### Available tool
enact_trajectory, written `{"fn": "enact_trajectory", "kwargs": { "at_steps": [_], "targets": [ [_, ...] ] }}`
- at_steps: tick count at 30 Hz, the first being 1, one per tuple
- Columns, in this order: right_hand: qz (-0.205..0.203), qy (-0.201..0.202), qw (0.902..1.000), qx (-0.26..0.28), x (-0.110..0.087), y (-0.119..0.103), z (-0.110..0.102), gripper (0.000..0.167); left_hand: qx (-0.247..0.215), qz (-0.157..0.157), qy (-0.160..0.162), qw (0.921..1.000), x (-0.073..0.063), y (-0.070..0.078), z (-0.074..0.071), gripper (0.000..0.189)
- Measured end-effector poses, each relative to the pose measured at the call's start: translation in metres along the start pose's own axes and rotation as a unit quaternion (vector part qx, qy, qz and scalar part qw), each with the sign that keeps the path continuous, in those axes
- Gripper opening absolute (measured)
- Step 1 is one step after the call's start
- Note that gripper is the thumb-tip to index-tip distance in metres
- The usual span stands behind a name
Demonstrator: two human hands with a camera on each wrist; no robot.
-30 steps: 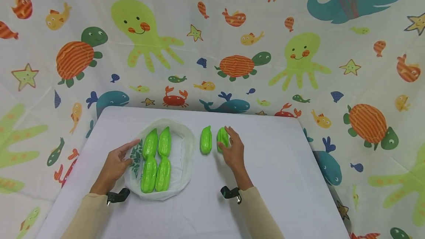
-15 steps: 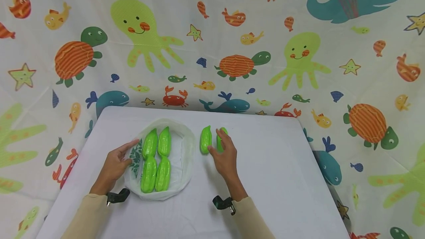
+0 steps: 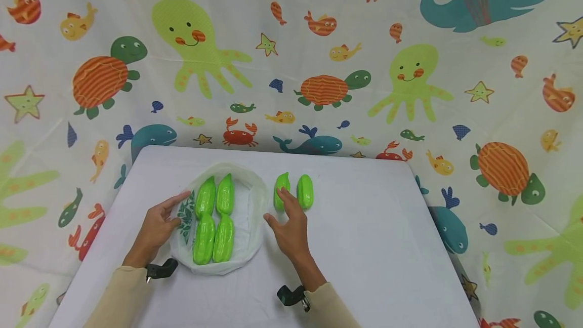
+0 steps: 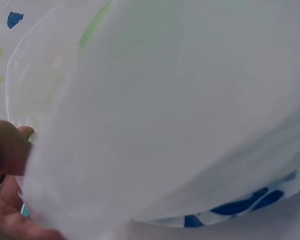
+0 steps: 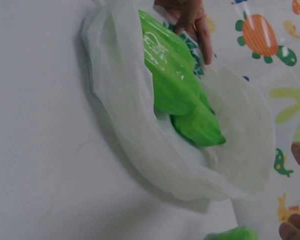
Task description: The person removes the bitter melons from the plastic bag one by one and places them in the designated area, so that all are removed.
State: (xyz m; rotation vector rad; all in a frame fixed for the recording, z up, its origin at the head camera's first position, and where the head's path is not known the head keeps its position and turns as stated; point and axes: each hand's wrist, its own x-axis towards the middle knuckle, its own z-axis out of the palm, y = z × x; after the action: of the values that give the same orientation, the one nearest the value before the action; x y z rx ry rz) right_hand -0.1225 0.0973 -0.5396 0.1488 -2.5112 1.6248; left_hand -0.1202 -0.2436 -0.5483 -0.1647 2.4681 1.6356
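Observation:
A white translucent plastic bag with a dark green leaf print sits open-mouthed at the left of the table. Inside lie several glossy green ridged gourds, in two columns. My left hand grips the bag's left rim, fingers over the edge; the right wrist view shows these fingers beside the leaf print. Between the bag and the loose gourds, my right hand is spread and holds nothing. Its fingers overlap the nearer loose gourd in the head view. A second loose gourd lies just right of it.
The white-covered table ends at a back edge close behind the gourds. Behind it hangs a curtain printed with sea animals. Each wrist carries a black strapped camera.
My right hand has moved left and toward me, from the farther loose gourd past the nearer one, toward the bag. Both loose gourds stay in place. The left hand and bag have not moved.

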Motion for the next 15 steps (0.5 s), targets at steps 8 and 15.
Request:
{"fn": "enact_trajectory", "kwargs": {
  "at_steps": [8,15],
  "targets": [
    [-0.03,-0.03,0.9991,0.007,-0.018,-0.005,0.021,0.075,0.005,-0.005,-0.003,1.0,0.0,0.001,0.001,0.075],
    [-0.065,-0.064,0.9958,-0.008,-0.034,-0.013,0.04,0.076,0.008,-0.008,-0.004,0.9999,0.0,0.0,0.001,0.074]
  ]
}}
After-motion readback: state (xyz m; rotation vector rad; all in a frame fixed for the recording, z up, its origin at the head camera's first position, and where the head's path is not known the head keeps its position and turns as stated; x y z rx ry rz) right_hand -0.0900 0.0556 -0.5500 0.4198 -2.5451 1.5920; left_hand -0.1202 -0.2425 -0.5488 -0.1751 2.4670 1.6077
